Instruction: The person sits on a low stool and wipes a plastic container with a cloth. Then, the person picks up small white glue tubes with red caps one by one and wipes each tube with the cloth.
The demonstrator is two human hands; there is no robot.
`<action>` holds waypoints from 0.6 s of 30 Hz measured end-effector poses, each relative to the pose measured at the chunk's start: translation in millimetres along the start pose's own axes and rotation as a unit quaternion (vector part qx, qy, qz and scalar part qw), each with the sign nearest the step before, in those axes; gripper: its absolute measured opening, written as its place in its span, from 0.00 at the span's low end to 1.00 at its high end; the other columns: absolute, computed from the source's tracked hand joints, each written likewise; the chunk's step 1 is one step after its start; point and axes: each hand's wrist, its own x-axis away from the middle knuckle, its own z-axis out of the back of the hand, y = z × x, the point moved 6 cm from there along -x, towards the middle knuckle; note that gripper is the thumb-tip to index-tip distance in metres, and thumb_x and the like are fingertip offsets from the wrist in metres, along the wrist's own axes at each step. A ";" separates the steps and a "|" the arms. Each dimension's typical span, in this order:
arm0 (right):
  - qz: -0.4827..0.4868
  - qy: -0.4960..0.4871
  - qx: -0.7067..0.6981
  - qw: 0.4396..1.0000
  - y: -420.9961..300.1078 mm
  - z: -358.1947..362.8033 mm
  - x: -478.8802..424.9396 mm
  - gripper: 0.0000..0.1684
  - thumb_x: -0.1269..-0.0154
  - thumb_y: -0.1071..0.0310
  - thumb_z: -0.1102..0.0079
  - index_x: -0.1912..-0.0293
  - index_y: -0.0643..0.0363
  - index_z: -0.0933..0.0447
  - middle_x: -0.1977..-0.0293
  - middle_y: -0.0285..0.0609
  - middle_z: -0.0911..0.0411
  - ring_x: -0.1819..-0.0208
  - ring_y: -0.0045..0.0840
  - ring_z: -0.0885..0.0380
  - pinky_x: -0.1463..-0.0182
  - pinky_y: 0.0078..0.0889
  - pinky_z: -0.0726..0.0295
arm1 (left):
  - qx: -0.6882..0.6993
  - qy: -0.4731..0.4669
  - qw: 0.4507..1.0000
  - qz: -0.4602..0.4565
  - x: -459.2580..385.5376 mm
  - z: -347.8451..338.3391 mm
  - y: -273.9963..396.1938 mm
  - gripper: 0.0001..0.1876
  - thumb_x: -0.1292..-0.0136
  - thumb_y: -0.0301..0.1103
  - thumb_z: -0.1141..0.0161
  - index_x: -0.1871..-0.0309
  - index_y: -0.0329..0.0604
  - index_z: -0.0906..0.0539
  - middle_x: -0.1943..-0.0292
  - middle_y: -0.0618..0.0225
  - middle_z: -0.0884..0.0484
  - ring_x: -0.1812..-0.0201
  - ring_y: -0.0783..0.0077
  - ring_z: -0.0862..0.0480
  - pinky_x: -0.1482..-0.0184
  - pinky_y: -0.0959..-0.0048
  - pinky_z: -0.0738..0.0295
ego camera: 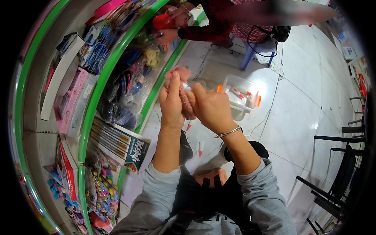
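Observation:
My left hand [171, 105] is closed around a pink terry cloth [185, 101], its thumb pointing up along it. Against the cloth, the fingers of my right hand [213, 110] pinch a small whitish object [186, 87], mostly hidden by fingers and cloth, so its kind is unclear. Beyond my right hand, a clear plastic box [242, 107] with orange latches stands on the floor, holding several small white tubes with red caps [237, 92]. Another such tube [201, 149] lies on the floor between my feet, and a red tip [189, 126] shows just below the cloth.
Green-edged shelves [100, 85] with packaged goods run along the left. At the top, another person's hands [169, 36] hold a red object [163, 21] near the shelf. A blue plastic stool [249, 55] stands by that person. Black-framed chairs [335, 188] are at the right.

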 end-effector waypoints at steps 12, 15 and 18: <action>-0.403 -0.386 -0.203 0.804 175.2 -45.1 46.5 0.21 0.31 0.55 0.60 0.70 0.64 0.30 0.86 0.38 0.31 0.87 0.21 0.30 0.82 0.26 0.29 | 0.076 0.166 0.983 -0.024 -5.6 37.6 6.0 0.18 0.33 0.48 0.48 0.52 0.42 0.22 0.59 0.71 0.25 0.55 0.74 0.25 0.52 0.72 0.29; -0.475 -0.360 -0.142 0.790 282.2 -54.9 92.0 0.27 0.32 0.53 0.60 0.73 0.67 0.24 0.81 0.48 0.23 0.86 0.26 0.26 0.83 0.28 0.28 | 0.105 0.149 0.983 -0.003 -6.4 24.9 3.9 0.16 0.32 0.46 0.49 0.52 0.44 0.21 0.61 0.73 0.24 0.54 0.76 0.26 0.48 0.74 0.32; -0.553 -0.313 -0.074 0.769 316.6 -67.1 104.5 0.28 0.32 0.48 0.58 0.65 0.67 0.23 0.72 0.55 0.20 0.75 0.37 0.20 0.72 0.37 0.22 | 0.103 0.148 0.984 -0.001 -6.0 24.4 7.5 0.16 0.31 0.43 0.50 0.51 0.41 0.22 0.61 0.73 0.23 0.55 0.76 0.25 0.48 0.74 0.32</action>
